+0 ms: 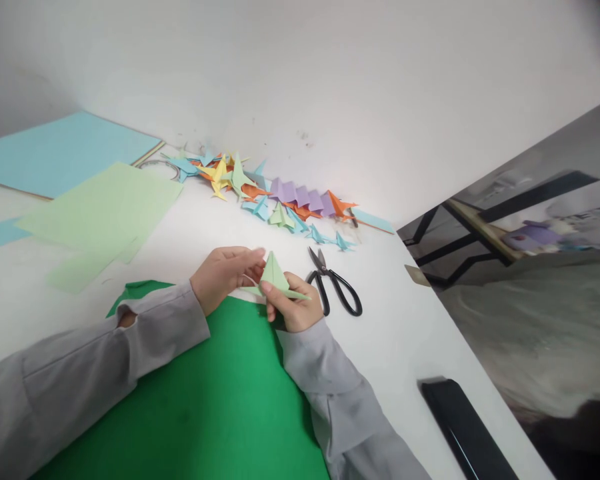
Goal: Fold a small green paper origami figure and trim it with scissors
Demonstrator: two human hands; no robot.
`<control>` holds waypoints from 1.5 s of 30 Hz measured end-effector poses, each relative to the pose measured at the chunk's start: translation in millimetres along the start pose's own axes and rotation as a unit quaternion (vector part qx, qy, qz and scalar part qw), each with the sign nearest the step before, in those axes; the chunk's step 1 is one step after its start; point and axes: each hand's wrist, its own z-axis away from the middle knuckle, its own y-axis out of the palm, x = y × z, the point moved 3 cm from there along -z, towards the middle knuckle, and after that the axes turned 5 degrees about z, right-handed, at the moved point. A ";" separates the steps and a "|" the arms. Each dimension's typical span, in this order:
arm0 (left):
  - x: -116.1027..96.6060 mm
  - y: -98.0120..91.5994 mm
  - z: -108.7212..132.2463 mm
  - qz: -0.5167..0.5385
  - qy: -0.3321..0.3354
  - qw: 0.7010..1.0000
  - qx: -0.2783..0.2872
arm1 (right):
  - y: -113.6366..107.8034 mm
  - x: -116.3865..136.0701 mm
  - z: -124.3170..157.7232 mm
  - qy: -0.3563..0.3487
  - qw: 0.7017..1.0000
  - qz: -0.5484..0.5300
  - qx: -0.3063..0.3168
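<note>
A light-green folded paper crane (273, 272) is between my two hands, its triangular part pointing up and narrow points sticking out to both sides. My right hand (296, 305) pinches it from the right, thumb on the front face. My left hand (229, 275) is closed at its left edge, fingers curled against the paper; their tips are partly hidden. Just right of my right hand lie black-handled scissors (336, 283), blades slightly apart. Beyond my hands, finished cranes lie in a row, among them a yellow crane (219, 175) and a small blue crane (344, 241).
Light-green sheets (105, 207) and a large blue sheet (65, 153) lie at the left of the white table (380, 347). Purple pleated paper (303, 197) lies by the wall. A black oblong object (463, 427) is at the front right. Green cloth (205, 393) is below my arms.
</note>
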 end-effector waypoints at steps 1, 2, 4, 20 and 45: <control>0.5 0.5 0.5 -0.025 0.001 1.000 0.010 | -1.2 0.1 -1.3 -0.001 1.000 -0.009 -0.004; 1.4 1.3 1.0 -0.054 0.001 0.998 0.026 | -2.2 0.2 -2.5 -0.002 1.000 -0.017 -0.008; 3.7 2.8 1.6 -0.114 0.000 0.992 0.060 | -3.3 0.1 -4.5 -0.002 0.999 -0.040 -0.010; 4.5 5.8 3.8 -0.246 0.024 0.964 0.096 | -4.1 -3.8 -6.9 -0.005 0.998 -0.068 -0.016; 3.2 6.9 4.0 -0.271 0.028 0.956 0.108 | -2.3 -2.2 -3.8 0.033 0.998 -0.045 0.025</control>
